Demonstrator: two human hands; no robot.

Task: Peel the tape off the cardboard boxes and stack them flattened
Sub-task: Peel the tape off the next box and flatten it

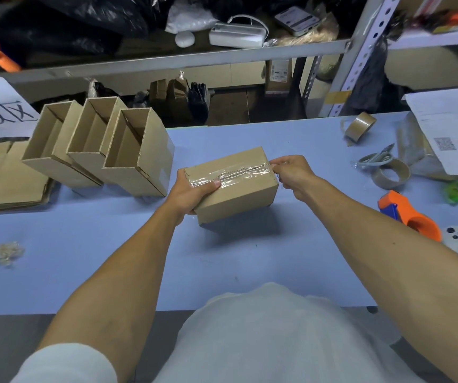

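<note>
Left hand (192, 193) grips the sealed box (233, 186) above mid-worktop (250, 258), thumb across its clear tape (230, 175), while right hand (291, 172) pinches the tape's 3 o'clock end; best peeled low and steady toward 9 o'clock, box clamped firmly.

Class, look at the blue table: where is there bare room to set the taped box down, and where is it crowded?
Bare: the near strip of the blue table, between the forearms, and left toward the crumpled tape wad. Crowded: the right edge, with tape rolls, scissors and orange dispenser; the far left, with three open boxes and flattened cardboard.
</note>
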